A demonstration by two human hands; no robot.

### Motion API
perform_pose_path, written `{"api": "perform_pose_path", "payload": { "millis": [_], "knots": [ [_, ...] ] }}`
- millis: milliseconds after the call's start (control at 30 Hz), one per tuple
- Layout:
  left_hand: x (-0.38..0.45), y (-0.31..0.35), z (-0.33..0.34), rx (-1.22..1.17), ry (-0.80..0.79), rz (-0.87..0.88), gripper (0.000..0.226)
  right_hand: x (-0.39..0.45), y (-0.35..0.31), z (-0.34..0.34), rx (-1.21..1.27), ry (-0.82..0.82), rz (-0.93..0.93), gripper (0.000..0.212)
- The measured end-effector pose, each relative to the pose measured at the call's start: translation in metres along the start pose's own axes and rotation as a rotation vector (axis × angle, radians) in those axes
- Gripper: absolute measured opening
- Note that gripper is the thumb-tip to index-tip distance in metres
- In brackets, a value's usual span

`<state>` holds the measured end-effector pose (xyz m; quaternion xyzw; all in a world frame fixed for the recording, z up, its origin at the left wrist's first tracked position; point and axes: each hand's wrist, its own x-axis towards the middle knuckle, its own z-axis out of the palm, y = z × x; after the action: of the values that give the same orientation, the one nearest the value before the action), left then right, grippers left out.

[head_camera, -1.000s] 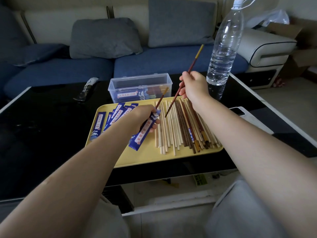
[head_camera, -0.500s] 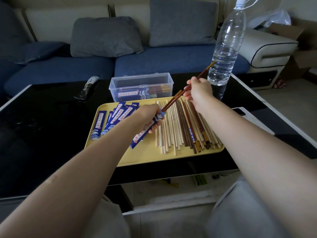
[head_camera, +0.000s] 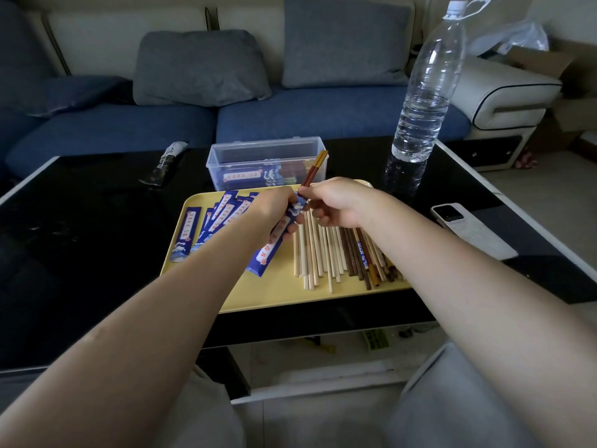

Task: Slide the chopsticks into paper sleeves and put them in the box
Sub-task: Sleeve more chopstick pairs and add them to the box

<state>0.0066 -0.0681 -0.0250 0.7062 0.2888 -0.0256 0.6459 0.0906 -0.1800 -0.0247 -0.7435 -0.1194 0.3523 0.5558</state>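
1. The left hand (head_camera: 274,208) is gripping a blue paper sleeve (head_camera: 274,244) above the yellow tray (head_camera: 290,295), probably steadying its mouth.
2. The right hand (head_camera: 336,202) is pinching a brown chopstick pair (head_camera: 312,171), feeding it into that mouth.
3. The clear box (head_camera: 268,163), far of the tray, is holding sleeved pairs.
4. Loose chopsticks (head_camera: 336,253) and empty sleeves (head_camera: 206,227) are lying in the tray.
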Motion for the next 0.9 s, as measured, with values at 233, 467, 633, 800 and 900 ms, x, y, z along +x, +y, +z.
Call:
{"api": "perform_pose_path", "payload": {
  "millis": [233,467,633,800,900],
  "knots": [
    [-0.010,0.013,-0.001,0.195,0.030,-0.029,0.023,0.003,-0.009,-0.016,0.160,0.428,-0.161,0.023],
    [0.000,0.018,-0.011,0.461,0.110,0.090,0.029,0.008,-0.005,-0.020,0.169,0.471,-0.154,0.014],
    [0.014,0.009,-0.025,0.828,0.388,0.289,0.025,0.013,-0.010,-0.024,0.390,0.270,-0.162,0.023],
    [0.018,0.001,-0.036,0.998,0.610,0.547,0.039,0.019,-0.022,-0.025,0.617,0.326,-0.163,0.017],
    [0.019,0.001,-0.050,0.890,0.728,0.575,0.040,0.026,-0.034,-0.026,0.829,0.474,-0.172,0.003]
  ]
}}
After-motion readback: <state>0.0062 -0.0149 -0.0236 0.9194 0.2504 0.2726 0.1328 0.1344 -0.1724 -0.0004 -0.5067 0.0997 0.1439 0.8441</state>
